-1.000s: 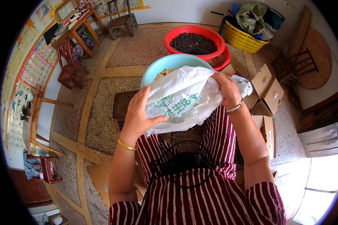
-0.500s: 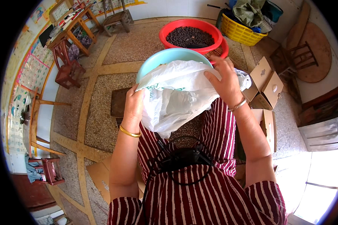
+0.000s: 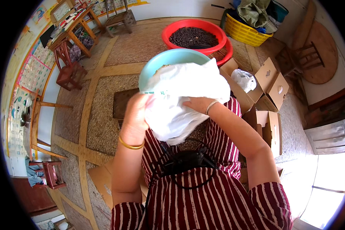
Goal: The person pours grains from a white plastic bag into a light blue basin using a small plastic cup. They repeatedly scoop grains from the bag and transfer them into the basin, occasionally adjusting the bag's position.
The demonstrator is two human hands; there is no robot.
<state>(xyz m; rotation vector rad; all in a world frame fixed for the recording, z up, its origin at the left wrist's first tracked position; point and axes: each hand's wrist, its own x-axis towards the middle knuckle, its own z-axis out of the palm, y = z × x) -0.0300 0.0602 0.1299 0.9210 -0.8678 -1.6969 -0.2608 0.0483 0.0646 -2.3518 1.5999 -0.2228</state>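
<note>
A white plastic bag (image 3: 189,80) with small green print hangs in front of me above my lap. My left hand (image 3: 138,109) is closed on its left edge. My right hand (image 3: 200,104) reaches into the bag's folds from the right, with the thumb side showing and the other fingers hidden by the plastic. Behind the bag stands a light blue basin (image 3: 151,66), partly covered by it. Some pale, yellowish contents show at the basin's inner side.
Beyond lies a red basin (image 3: 166,37) of dark, round, nut-like pieces, overlapping another red basin (image 3: 229,50). At right are open cardboard boxes (image 3: 266,74), one holding a white plastic bundle (image 3: 244,79). A yellow basket (image 3: 243,32) and wooden stool (image 3: 122,102) stand nearby.
My right hand has come down and left from the bag's upper right edge into its folds. The bag has bunched up, uncovering the white bundle in the box.
</note>
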